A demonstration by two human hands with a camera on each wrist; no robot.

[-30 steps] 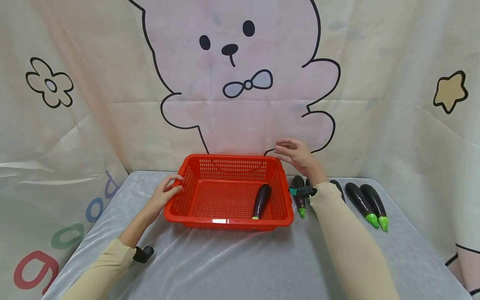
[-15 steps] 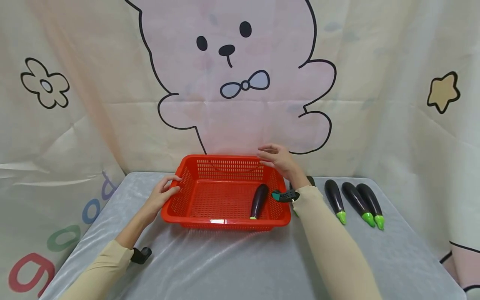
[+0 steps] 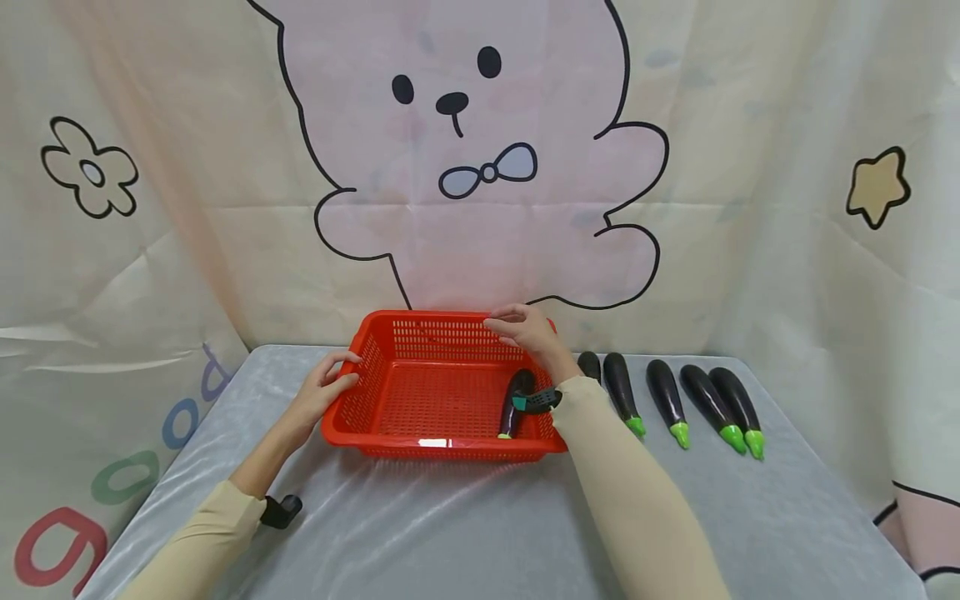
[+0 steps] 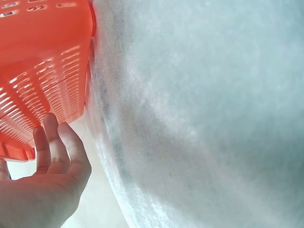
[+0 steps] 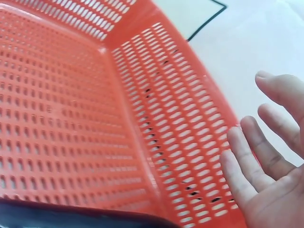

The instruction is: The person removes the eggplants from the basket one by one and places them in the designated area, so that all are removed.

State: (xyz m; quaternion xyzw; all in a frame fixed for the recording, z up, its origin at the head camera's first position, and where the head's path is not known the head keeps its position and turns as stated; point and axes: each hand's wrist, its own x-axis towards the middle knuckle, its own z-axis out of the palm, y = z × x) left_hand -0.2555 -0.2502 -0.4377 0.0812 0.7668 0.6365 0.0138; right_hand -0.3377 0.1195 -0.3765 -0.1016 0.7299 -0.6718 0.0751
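Note:
A red plastic basket [image 3: 435, 392] stands on the table, with one dark purple eggplant [image 3: 517, 385] lying in its right part. Beside the basket's left rim is my left hand [image 3: 318, 392], its fingertips against the basket; the left wrist view shows the fingers [image 4: 56, 152] fairly straight along the slotted wall. Over the back right of the basket hovers my right hand [image 3: 528, 333], holding nothing. Its fingers [image 5: 242, 164] look loosely extended beside the slotted wall in the right wrist view. My right wrist strap partly covers the eggplant in the basket.
Several more eggplants [image 3: 663, 396] with green stem ends lie in a row to the right of the basket; the leftmost is partly hidden by my right arm. The grey cloth-covered table [image 3: 465, 533] meets a printed curtain [image 3: 720, 275] behind.
My right hand has moved left and slightly down, from beyond the basket's right side to over its back rim, uncovering eggplants on the table. My left hand stays at the left rim.

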